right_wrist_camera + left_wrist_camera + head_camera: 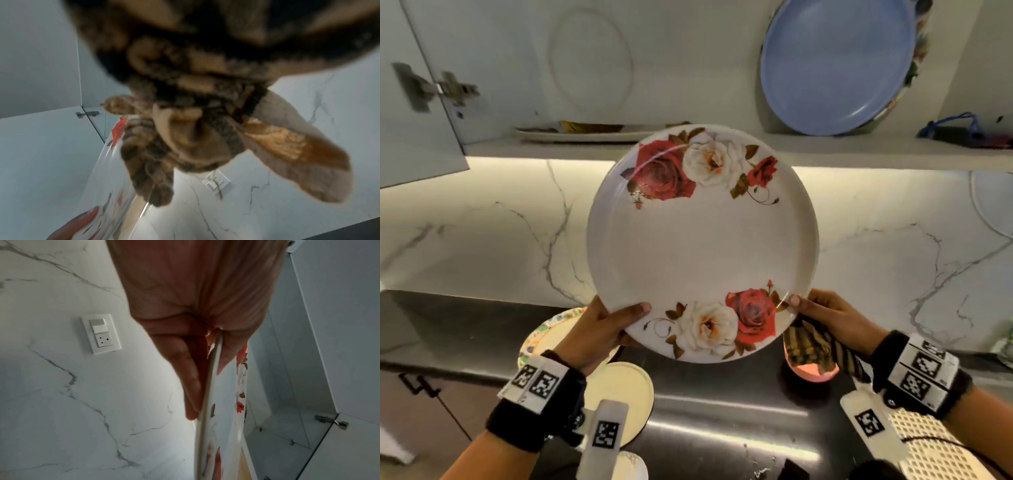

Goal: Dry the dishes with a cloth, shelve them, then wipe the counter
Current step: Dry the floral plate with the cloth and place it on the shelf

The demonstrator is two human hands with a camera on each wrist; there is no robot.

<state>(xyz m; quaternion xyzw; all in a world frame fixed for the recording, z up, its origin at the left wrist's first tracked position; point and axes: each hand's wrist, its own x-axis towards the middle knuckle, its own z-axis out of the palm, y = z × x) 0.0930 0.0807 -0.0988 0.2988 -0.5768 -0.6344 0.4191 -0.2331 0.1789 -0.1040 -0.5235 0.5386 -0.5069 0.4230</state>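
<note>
Plate [702, 240] was held upright above surface [722, 394]. Left hand [599, 332] pinched lower-left rim; right hand [832, 318] pinched lower-right rim, cloth [811, 346] bunched in same grip.

No readable words, brands or numbers anywhere; only square black-and-white coded markers on the white wrist bands [541, 383] at lower left and lower right of the head view.

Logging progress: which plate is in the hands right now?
The rose-patterned plate, gripped at its lower rim by both hands; the blue plate leans on the shelf.
</note>
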